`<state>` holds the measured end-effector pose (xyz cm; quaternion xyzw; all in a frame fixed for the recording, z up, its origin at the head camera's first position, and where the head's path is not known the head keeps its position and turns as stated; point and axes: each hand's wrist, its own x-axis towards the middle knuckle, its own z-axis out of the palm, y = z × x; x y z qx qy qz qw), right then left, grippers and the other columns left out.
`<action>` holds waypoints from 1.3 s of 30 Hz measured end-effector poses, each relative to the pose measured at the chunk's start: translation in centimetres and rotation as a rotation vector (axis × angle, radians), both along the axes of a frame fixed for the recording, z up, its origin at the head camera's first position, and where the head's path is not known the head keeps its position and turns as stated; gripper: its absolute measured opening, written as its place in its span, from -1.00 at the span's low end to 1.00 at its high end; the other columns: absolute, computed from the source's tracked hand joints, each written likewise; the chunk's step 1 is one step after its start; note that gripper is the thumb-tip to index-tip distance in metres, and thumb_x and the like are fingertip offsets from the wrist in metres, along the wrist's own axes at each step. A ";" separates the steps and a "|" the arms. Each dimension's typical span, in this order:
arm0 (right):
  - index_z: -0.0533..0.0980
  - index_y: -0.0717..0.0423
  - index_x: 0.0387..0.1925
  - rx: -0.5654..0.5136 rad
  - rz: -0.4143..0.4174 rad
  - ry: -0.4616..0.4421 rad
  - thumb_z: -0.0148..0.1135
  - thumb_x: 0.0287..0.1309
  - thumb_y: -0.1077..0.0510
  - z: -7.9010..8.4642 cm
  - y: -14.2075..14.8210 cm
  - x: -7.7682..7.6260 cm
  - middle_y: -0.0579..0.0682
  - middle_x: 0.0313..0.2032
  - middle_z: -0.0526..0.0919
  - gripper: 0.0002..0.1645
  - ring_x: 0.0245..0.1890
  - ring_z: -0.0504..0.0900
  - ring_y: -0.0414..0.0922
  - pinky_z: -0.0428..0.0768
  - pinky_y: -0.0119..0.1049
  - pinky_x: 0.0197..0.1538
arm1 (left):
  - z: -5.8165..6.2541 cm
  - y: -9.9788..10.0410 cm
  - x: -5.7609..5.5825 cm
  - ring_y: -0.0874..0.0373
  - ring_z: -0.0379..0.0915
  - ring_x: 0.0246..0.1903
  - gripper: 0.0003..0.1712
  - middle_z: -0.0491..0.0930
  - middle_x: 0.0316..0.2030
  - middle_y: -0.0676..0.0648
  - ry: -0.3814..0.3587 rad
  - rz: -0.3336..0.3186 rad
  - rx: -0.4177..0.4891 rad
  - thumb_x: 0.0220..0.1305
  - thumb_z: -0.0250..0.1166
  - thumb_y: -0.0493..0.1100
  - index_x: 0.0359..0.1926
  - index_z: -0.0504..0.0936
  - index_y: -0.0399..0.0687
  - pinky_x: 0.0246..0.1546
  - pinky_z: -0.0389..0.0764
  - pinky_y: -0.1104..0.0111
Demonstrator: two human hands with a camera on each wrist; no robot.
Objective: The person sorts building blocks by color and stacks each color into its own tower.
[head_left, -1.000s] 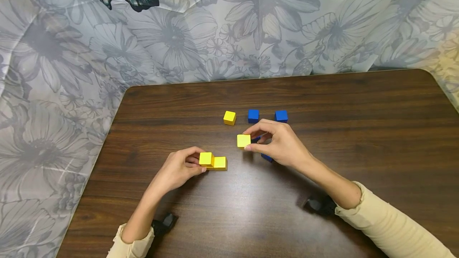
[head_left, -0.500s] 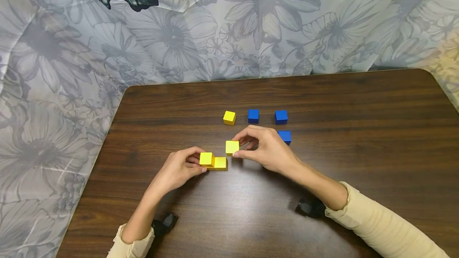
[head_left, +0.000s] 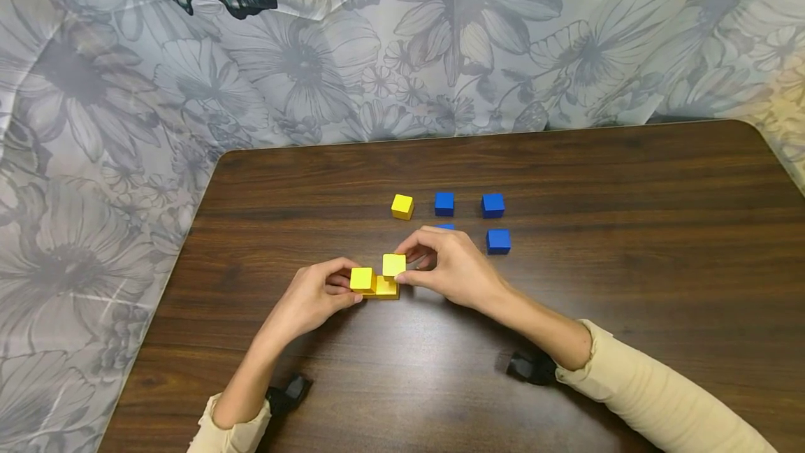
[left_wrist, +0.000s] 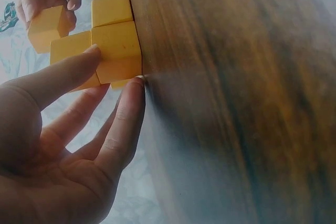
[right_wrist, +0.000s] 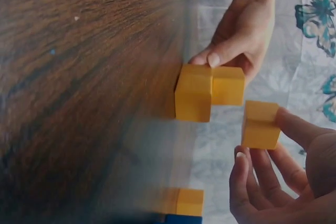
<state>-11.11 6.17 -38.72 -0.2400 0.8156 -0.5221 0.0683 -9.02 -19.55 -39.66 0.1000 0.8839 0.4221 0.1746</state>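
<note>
My left hand [head_left: 314,297] pinches the left end of a small stack of yellow blocks, thumb on the near side. The stack has a lower left block [left_wrist: 116,53], a lower right block [head_left: 388,290] beside it and an upper block [head_left: 362,279] on the left one. Between the thumb and fingers of my right hand [head_left: 455,268] is another yellow block [head_left: 394,265]. In the right wrist view this held block [right_wrist: 261,124] hangs in the air, apart from the stack and higher than the lower right block [right_wrist: 193,98].
Farther back on the brown table [head_left: 629,243] lie a loose yellow block [head_left: 402,207] and blue blocks [head_left: 444,204], [head_left: 493,205], [head_left: 499,241]. A further blue block [head_left: 445,226] is mostly hidden behind my right hand. Flowered cloth [head_left: 314,68] hangs beyond the table's far edge.
My right hand has carried its yellow block leftward and nearer to the stack, uncovering a blue block on the right. The left hand has stayed on the stack.
</note>
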 end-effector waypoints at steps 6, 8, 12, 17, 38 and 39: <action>0.65 0.08 -0.20 -0.015 0.017 -0.019 0.59 -0.06 0.19 -0.3 -0.5 0.1 -0.12 -0.21 0.69 -0.66 -0.26 0.72 -0.13 0.69 -0.35 -0.17 | 0.0 0.1 0.0 0.11 0.65 -0.20 -0.63 0.67 -0.16 -0.09 0.008 -0.002 -0.002 0.11 0.49 -0.34 -0.03 0.67 -0.13 -0.17 0.68 0.41; 0.65 0.07 -0.20 -0.010 0.017 -0.019 0.59 -0.06 0.19 -0.4 -0.6 0.1 -0.12 -0.21 0.69 -0.66 -0.27 0.71 -0.13 0.69 -0.36 -0.18 | 0.0 0.1 -0.1 0.11 0.66 -0.20 -0.63 0.67 -0.16 -0.09 0.013 -0.004 -0.005 0.10 0.49 -0.34 -0.03 0.67 -0.13 -0.17 0.68 0.41; 0.65 0.07 -0.20 0.002 0.023 -0.020 0.59 -0.06 0.18 -0.6 -0.8 0.1 -0.13 -0.21 0.69 -0.66 -0.27 0.70 -0.18 0.68 -0.38 -0.16 | 0.0 0.1 -0.1 0.13 0.66 -0.21 -0.63 0.68 -0.17 -0.08 0.018 -0.004 -0.002 0.10 0.50 -0.34 -0.04 0.68 -0.12 -0.18 0.68 0.41; 0.65 0.07 -0.21 0.016 0.033 -0.020 0.59 -0.06 0.19 -0.8 -1.2 0.1 -0.14 -0.20 0.69 -0.66 -0.26 0.70 -0.21 0.68 -0.36 -0.15 | 0.1 0.0 -0.1 0.14 0.66 -0.22 -0.64 0.68 -0.18 -0.07 0.022 -0.004 0.005 0.09 0.50 -0.34 -0.06 0.68 -0.11 -0.19 0.68 0.42; 0.64 0.04 -0.24 0.063 0.042 -0.011 0.60 -0.06 0.17 -1.3 -1.9 0.3 -0.17 -0.25 0.69 -0.68 -0.26 0.71 -0.20 0.69 -0.31 -0.17 | 0.1 0.1 0.0 0.12 0.66 -0.19 -0.64 0.68 -0.18 -0.08 0.014 -0.004 0.006 0.10 0.49 -0.36 -0.05 0.67 -0.12 -0.16 0.68 0.41; 0.64 0.04 -0.24 0.063 0.043 -0.010 0.60 -0.06 0.17 -1.4 -1.9 0.4 -0.17 -0.25 0.68 -0.68 -0.27 0.71 -0.20 0.69 -0.30 -0.17 | 0.1 0.1 0.0 0.12 0.66 -0.19 -0.64 0.68 -0.18 -0.08 0.015 -0.003 0.003 0.10 0.49 -0.36 -0.05 0.67 -0.12 -0.16 0.68 0.41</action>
